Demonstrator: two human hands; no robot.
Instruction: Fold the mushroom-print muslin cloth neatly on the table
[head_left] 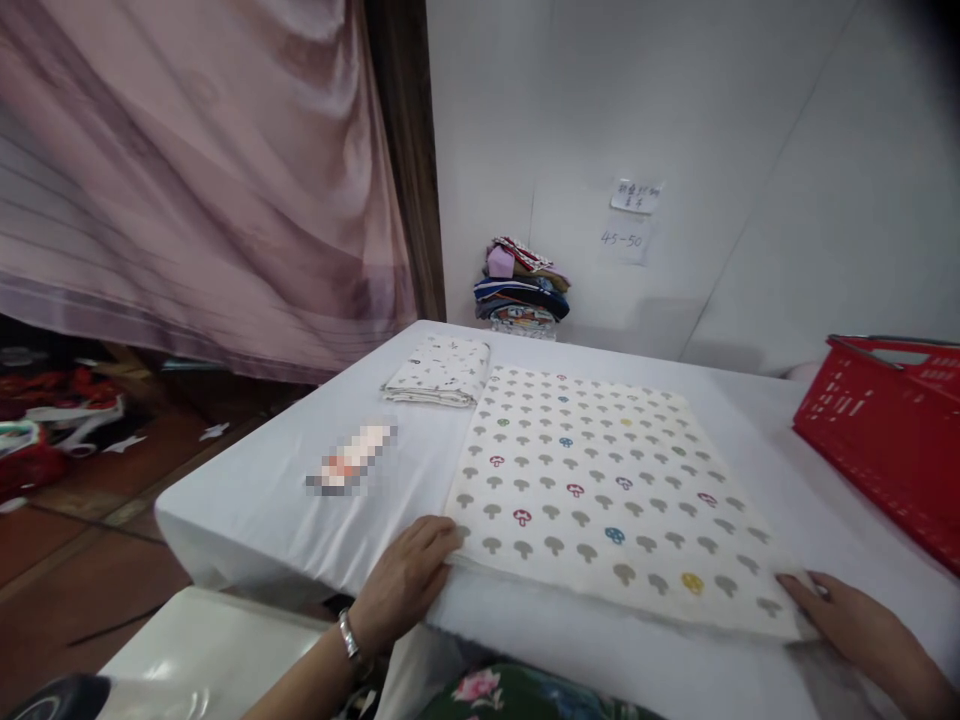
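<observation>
A cream cloth [585,480] printed with grey and a few coloured mushrooms lies spread flat on the white-covered table. At its near left corner, my left hand [409,570] has its fingers closed on the edge; a silver bracelet circles that wrist. The near right corner is held by my right hand [862,620], with fingers closed at the edge and a ring showing. Beyond the left side of this cloth sits a folded white cloth [439,370] with a small dark print. A pixelated, blurred item [352,460] lies left of the spread cloth; its kind cannot be made out.
A red plastic basket [885,430] stands at the table's right side. Behind the far edge rises a stack of folded fabrics [521,290] against the wall. A pink curtain [225,180] hangs at left. A white stool-like surface [202,650] is at lower left.
</observation>
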